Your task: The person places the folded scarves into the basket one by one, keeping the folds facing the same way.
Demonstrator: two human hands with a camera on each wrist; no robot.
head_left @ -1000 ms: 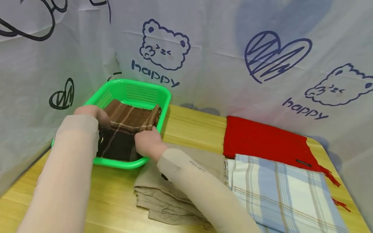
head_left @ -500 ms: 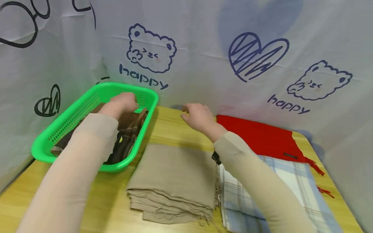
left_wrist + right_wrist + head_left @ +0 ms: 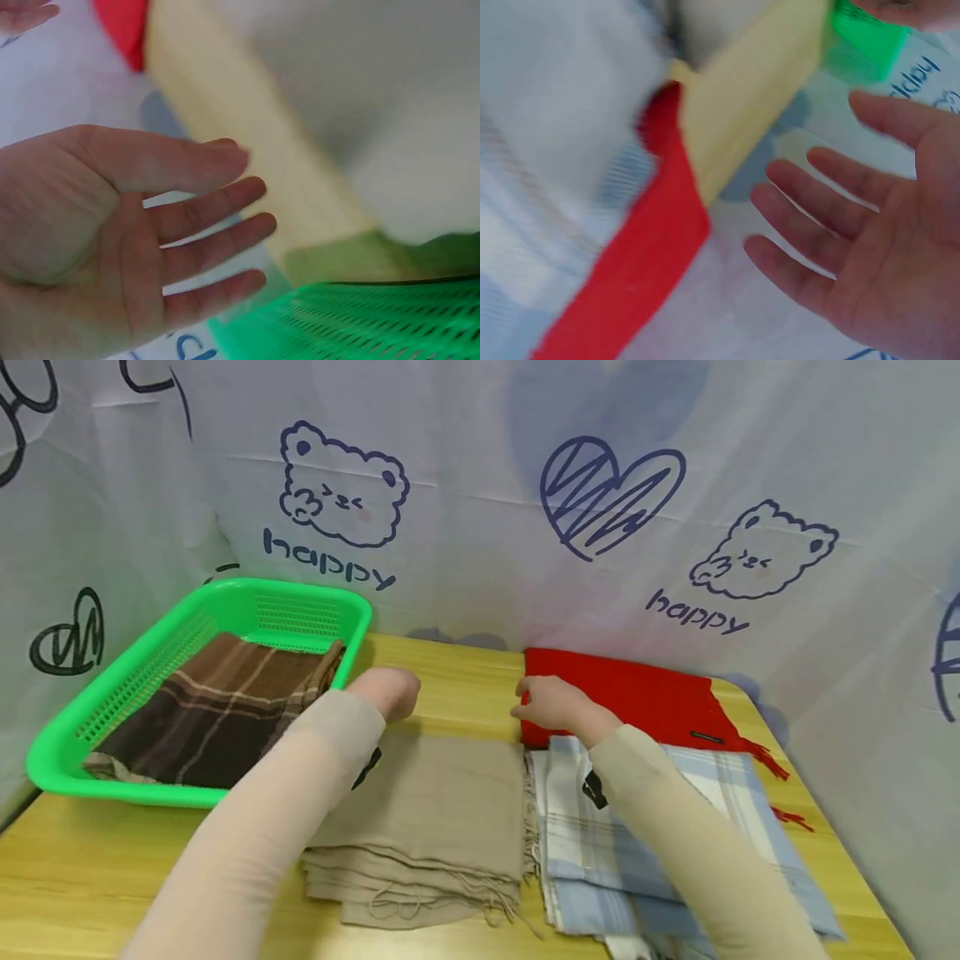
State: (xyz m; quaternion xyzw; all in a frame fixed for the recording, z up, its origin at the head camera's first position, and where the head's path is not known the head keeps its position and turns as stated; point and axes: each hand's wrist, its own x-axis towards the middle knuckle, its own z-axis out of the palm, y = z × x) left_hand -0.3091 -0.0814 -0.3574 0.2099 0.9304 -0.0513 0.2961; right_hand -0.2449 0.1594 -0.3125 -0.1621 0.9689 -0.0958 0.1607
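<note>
My left hand [image 3: 390, 692] is over the far left part of a folded beige scarf [image 3: 442, 810], beside the basket's right rim. In the left wrist view its fingers [image 3: 217, 247] are spread a little and hold nothing. Toward the red folded scarf [image 3: 630, 693], my right hand [image 3: 557, 702] overlaps that scarf's left edge in the head view. The right wrist view shows its fingers [image 3: 802, 225] relaxed, with nothing in them. A brown and black plaid scarf [image 3: 217, 718] lies folded inside the green plastic basket [image 3: 120, 791]. Right of the beige scarf is a blue and white plaid scarf [image 3: 577, 835].
All of this stands on a wooden table [image 3: 97, 860]. Behind it hangs a white cloth backdrop [image 3: 465, 552] with bear, heart and "happy" drawings. Red fringe [image 3: 765, 760] sticks out near the table's right edge.
Both hands have let go of the brown plaid scarf in the basket and moved right, the left over the beige scarf and the right to the red one. The head view has turned right.
</note>
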